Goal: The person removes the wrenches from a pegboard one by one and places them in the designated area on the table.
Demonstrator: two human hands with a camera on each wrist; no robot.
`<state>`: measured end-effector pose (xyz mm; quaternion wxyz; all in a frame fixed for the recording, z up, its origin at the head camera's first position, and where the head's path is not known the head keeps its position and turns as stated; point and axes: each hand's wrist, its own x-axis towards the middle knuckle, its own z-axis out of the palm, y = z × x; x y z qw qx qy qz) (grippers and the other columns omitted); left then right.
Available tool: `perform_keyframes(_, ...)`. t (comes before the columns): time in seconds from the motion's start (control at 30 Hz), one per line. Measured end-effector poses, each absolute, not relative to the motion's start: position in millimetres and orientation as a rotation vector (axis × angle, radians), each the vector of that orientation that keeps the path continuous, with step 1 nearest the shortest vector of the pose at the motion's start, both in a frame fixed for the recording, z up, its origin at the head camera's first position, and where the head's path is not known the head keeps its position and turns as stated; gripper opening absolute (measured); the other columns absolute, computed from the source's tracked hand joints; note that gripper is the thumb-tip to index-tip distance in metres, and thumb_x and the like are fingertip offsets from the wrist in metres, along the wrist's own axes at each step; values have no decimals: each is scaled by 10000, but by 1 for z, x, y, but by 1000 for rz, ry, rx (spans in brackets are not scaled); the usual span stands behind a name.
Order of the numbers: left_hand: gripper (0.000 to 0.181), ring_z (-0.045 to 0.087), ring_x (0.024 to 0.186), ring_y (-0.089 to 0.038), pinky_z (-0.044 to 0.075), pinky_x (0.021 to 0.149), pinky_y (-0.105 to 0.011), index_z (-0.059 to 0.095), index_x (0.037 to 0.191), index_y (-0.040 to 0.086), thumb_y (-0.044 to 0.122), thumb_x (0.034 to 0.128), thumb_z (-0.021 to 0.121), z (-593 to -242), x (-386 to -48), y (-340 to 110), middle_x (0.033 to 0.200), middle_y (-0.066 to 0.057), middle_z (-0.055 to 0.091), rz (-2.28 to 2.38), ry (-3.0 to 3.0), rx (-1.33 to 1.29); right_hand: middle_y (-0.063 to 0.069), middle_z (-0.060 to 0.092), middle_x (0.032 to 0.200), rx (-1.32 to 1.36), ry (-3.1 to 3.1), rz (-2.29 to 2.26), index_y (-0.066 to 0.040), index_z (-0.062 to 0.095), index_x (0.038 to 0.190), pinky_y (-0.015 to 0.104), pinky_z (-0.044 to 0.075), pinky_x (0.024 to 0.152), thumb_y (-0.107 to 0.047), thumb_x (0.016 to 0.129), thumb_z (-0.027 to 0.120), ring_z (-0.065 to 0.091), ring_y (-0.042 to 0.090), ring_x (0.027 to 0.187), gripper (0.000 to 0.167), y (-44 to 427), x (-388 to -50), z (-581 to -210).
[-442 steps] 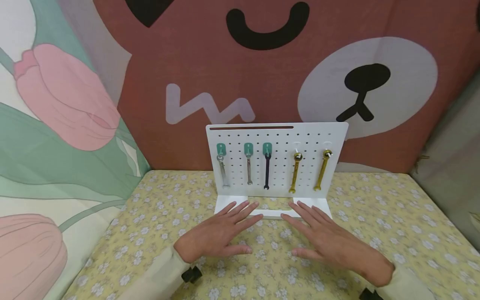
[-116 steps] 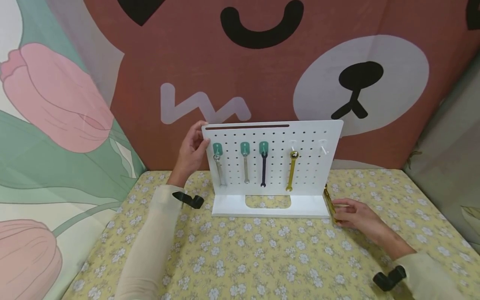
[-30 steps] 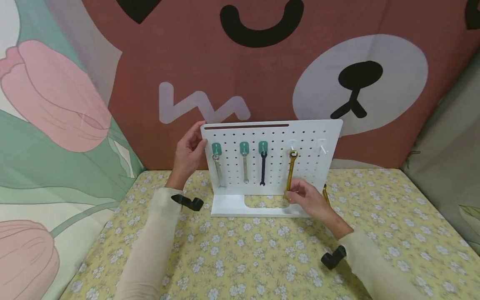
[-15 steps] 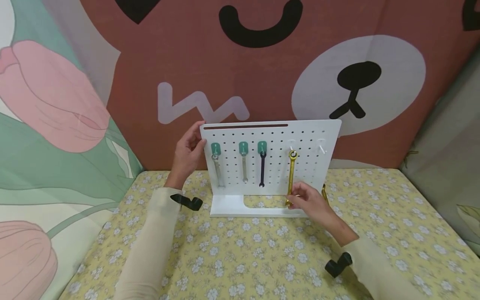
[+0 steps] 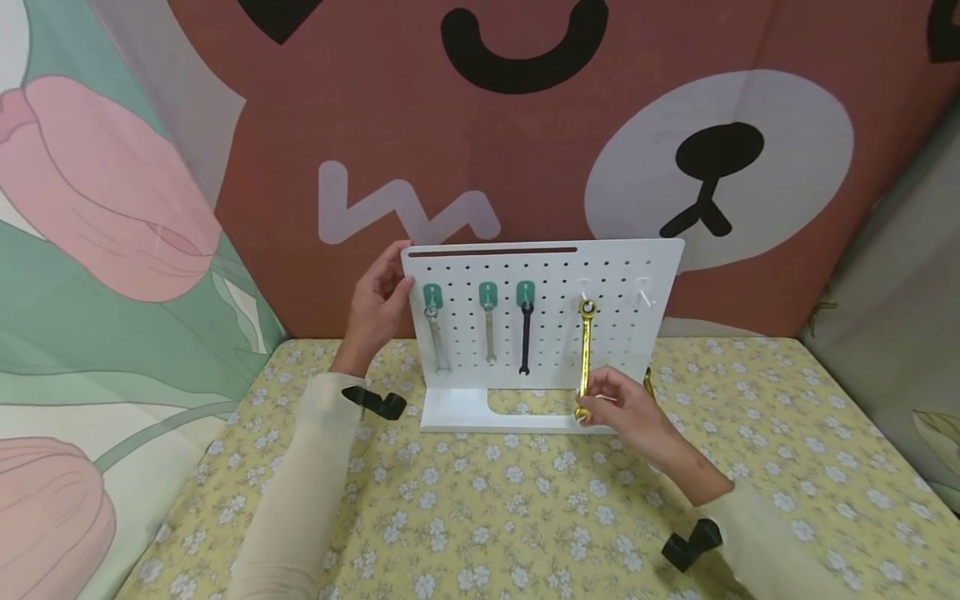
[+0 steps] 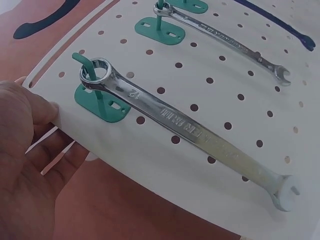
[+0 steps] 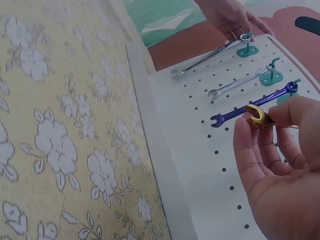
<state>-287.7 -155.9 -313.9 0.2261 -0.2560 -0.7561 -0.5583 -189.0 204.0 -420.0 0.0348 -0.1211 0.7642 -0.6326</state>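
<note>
R hand (image 5: 628, 414) (head view): grip closed, pinches low end of gold wrench (image 5: 586, 354); ring end at clear hook (image 5: 584, 287), on/off unclear.
L hand (image 6: 25, 155) (L wrist view): grip pinches pegboard (image 6: 195, 72) edge.
Purple wrench (image 7: 267, 98) (R wrist view): hangs behind gold wrench's open end.

One white rectangular perforated board (image 5: 555, 350) stood on one yellow floral-covered desk (image 5: 465, 517). There were five wrenches: two slim silver metal wrenches (image 5: 491, 337) toward the board's left edge, one dark purple wrench (image 5: 527, 342) near its middle, one glossy gold metal wrench (image 5: 587, 346) toward its right edge, and one second gold wrench (image 5: 648, 383), partly hidden, just past that edge. Hooks also numbered five: three green hooks (image 5: 432, 293) and two white hooks (image 5: 646, 293). Hands made two, one left hand (image 5: 372, 310) and one right hand (image 5: 628, 410).
</note>
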Motion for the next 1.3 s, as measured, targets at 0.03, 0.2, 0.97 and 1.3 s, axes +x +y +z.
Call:
perform_keyframes(0.03, 470, 552, 875, -456, 438, 746, -231, 499, 1491, 1, -75, 1030, 547, -314, -287, -156, 1051, -301, 613, -1540, -2088, -703, 189, 590, 1039, -367, 2338, -1951, 55, 530, 1193, 441, 582, 825, -129, 1026, 654, 677, 241, 927, 278, 204, -188, -419)
perform_keyframes(0.2, 473, 556, 872, -436, 442, 748, -230, 495, 1496, 5, -71, 1032, 547, -314, -287, -156, 1063, -303, 617, -1539, -2094, -706, 158, 567, 1055, -354, 2287, -1980, 44, 513, 1219, 444, 581, 825, -117, 1023, 653, 662, 215, 937, 291, 205, -182, -413)
perform_keyframes(0.97, 483, 537, 863, -432, 429, 728, -236, 484, 1513, 27, -49, 1040, 544, -318, -289, -157, 1055, -284, 618, -1534, -2098, -689, 177, 561, 1127, -402, 2292, -1954, 73, 467, 1352, 418, 581, 808, -76, 1020, 624, 650, 218, 934, 397, 220, -163, -388)
perform_keyframes(1.3, 476, 512, 793, -335, 417, 692, -239, 506, 1501, 36, -54, 1036, 551, -319, -290, -156, 1019, -274, 610, -1525, -2088, -692, 203, 565, 1135, -403, 2216, -2013, 66, 480, 1335, 406, 584, 796, -65, 1027, 625, 648, 223, 936, 365, 223, -162, -382)
